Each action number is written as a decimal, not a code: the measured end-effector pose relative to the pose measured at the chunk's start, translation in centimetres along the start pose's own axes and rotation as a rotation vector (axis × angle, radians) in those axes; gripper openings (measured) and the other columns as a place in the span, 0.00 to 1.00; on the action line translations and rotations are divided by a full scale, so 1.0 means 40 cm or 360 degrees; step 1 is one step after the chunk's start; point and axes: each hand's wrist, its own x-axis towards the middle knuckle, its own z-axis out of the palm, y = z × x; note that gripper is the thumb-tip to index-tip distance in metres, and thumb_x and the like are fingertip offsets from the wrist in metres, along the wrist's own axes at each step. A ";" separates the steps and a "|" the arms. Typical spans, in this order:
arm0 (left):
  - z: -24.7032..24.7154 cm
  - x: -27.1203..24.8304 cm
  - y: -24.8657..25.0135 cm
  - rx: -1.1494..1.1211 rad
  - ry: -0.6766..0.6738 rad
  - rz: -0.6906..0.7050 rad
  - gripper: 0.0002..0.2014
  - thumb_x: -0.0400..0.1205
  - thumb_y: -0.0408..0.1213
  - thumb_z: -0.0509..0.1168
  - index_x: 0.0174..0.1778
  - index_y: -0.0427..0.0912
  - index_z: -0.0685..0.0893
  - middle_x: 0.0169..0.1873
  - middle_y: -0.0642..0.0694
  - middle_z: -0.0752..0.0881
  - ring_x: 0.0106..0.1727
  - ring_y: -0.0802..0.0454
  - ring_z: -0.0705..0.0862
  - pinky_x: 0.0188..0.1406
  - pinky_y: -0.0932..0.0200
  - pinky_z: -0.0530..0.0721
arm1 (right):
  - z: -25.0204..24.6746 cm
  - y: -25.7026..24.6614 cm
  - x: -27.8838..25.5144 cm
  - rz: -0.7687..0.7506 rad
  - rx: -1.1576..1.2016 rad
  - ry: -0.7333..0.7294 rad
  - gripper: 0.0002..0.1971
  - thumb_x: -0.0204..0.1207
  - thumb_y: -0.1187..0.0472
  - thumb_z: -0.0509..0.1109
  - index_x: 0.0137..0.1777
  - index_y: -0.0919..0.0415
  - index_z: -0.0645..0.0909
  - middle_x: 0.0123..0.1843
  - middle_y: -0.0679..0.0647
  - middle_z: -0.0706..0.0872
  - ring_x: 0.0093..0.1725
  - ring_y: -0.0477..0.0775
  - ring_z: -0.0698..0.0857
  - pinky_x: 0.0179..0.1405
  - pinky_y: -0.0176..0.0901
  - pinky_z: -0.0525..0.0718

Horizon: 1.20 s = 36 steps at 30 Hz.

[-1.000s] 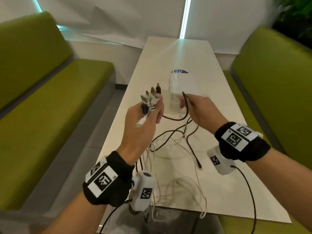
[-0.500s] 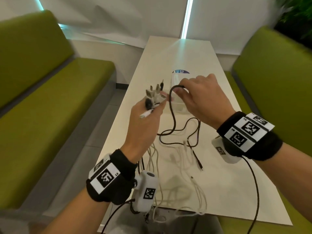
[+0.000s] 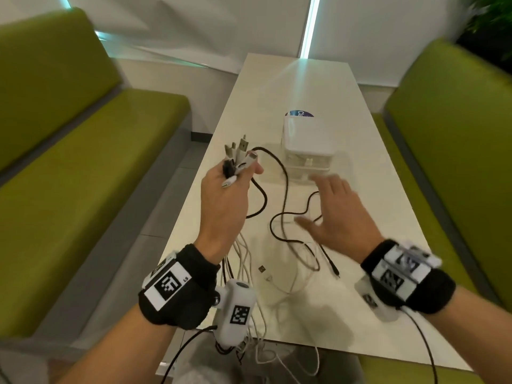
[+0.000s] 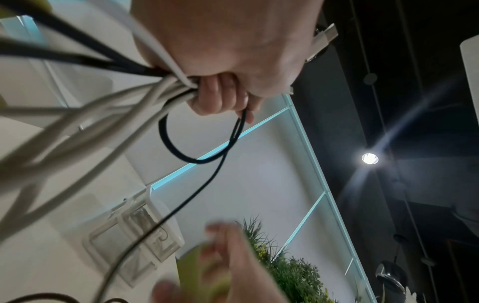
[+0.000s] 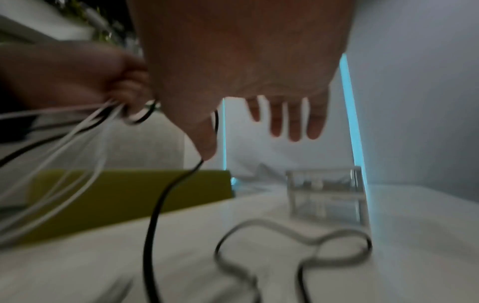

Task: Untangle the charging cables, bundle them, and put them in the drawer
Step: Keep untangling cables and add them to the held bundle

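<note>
My left hand (image 3: pixel 224 195) is raised over the table's left side and grips a bunch of white and black charging cables (image 4: pixel 145 92), their plug ends (image 3: pixel 239 153) fanning out above the fist. A black cable (image 3: pixel 279 195) loops from that fist down onto the table. My right hand (image 3: pixel 335 214) hovers open, fingers spread, above the black loops and holds nothing. White cables (image 3: pixel 277 284) trail slack over the near table edge. A small clear drawer unit with a white top (image 3: pixel 306 137) stands mid-table, just beyond my right hand; its drawers look closed.
The long white table (image 3: pixel 304 87) runs away from me between two green benches (image 3: pixel 83 167) (image 3: pixel 457 128). A round blue sticker (image 3: pixel 300 114) lies behind the drawer unit. A plant (image 3: pixel 493 20) stands at the far right corner.
My right hand has let go of the black cable it was lifting toward the left hand and dropped back open to the right. The left hand now holds that cable's end with the bunch.
</note>
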 end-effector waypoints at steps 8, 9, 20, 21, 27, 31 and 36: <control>0.001 0.001 -0.012 -0.0066 0.0019 0.0021 0.15 0.84 0.49 0.63 0.36 0.44 0.83 0.17 0.61 0.72 0.21 0.62 0.67 0.36 0.65 0.70 | 0.156 -0.045 -0.170 0.0337 -0.0282 -0.0825 0.25 0.83 0.35 0.52 0.48 0.56 0.76 0.38 0.51 0.81 0.45 0.57 0.85 0.37 0.47 0.77; 0.004 -0.001 -0.010 -0.0079 0.0015 0.0021 0.15 0.83 0.50 0.63 0.36 0.44 0.83 0.18 0.62 0.73 0.22 0.63 0.70 0.38 0.63 0.71 | 0.164 -0.049 -0.171 0.0353 -0.0268 -0.0816 0.25 0.84 0.36 0.51 0.51 0.57 0.77 0.41 0.53 0.83 0.46 0.57 0.86 0.38 0.47 0.78; -0.011 -0.003 -0.014 -0.0093 0.0022 0.0034 0.15 0.82 0.51 0.63 0.37 0.46 0.84 0.21 0.63 0.77 0.25 0.64 0.72 0.32 0.65 0.67 | 0.148 -0.135 -0.215 0.0365 -0.0031 -0.0927 0.21 0.78 0.40 0.57 0.59 0.55 0.73 0.56 0.52 0.83 0.54 0.57 0.83 0.48 0.48 0.79; -0.012 -0.003 -0.012 -0.0094 0.0020 0.0035 0.15 0.82 0.51 0.63 0.37 0.45 0.84 0.21 0.63 0.78 0.25 0.64 0.73 0.35 0.66 0.69 | 0.148 -0.140 -0.217 0.0375 -0.0055 -0.0986 0.22 0.78 0.39 0.58 0.59 0.56 0.74 0.55 0.52 0.83 0.55 0.57 0.84 0.49 0.49 0.80; -0.017 -0.006 -0.008 -0.0185 0.0069 0.0062 0.19 0.78 0.57 0.63 0.38 0.43 0.83 0.20 0.61 0.75 0.22 0.60 0.66 0.29 0.66 0.67 | 0.162 -0.147 -0.210 0.0219 -0.0271 -0.1212 0.12 0.83 0.67 0.54 0.55 0.62 0.80 0.55 0.58 0.86 0.51 0.58 0.84 0.43 0.44 0.75; -0.029 -0.004 -0.011 -0.0215 0.0115 0.0114 0.19 0.78 0.57 0.63 0.39 0.42 0.82 0.19 0.59 0.72 0.24 0.57 0.62 0.27 0.62 0.63 | 0.129 -0.086 -0.154 0.0346 -0.0301 -0.1031 0.09 0.83 0.68 0.56 0.52 0.59 0.77 0.49 0.57 0.85 0.55 0.61 0.87 0.34 0.42 0.74; -0.042 0.005 -0.015 -0.0229 0.0158 0.0109 0.18 0.80 0.54 0.63 0.38 0.42 0.81 0.20 0.58 0.71 0.26 0.53 0.60 0.27 0.61 0.62 | 0.023 0.013 -0.026 0.0429 -0.0413 -0.0574 0.08 0.84 0.70 0.51 0.55 0.63 0.72 0.54 0.63 0.84 0.49 0.63 0.83 0.40 0.45 0.70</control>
